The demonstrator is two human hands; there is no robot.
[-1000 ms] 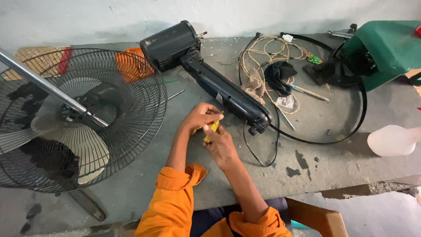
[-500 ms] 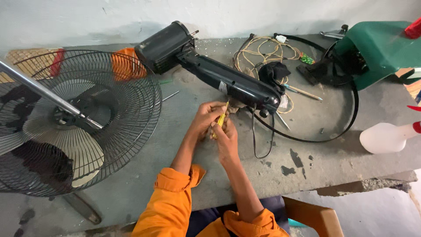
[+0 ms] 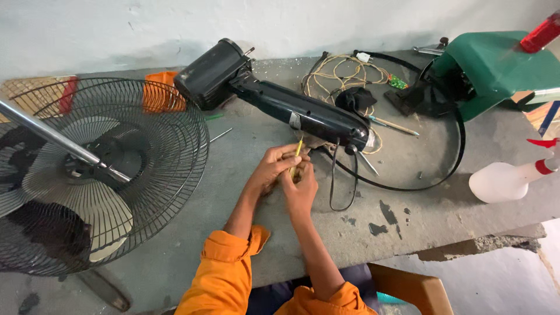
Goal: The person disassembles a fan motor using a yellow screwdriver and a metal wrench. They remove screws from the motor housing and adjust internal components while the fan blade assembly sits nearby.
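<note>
Grey concrete makes the work surface (image 3: 408,233) under my hands, with a pale wall behind it. Far to the left of my hands lies a black wire fan guard (image 3: 99,169) with the pale blades inside it, and a metal pole (image 3: 52,137) crosses over it. Behind the guard, well apart from my hands, I see an orange object (image 3: 158,93).

My left hand (image 3: 273,169) and my right hand (image 3: 300,189) are touching each other at the middle of the bench. Both are closed around a thin yellow tool (image 3: 297,153), which stands almost upright between the fingers; its tip is just below the black fan body (image 3: 286,105). This body lies tilted, from the motor at upper left of my hands to the end just right of them. A black cable (image 3: 344,192) hangs in a loop close to the right of my right hand.

Further right, beyond the hands, are a bundle of pale wires (image 3: 341,76), a green housing (image 3: 496,70) and, nearest the bench edge, a white spray bottle (image 3: 504,181).
</note>
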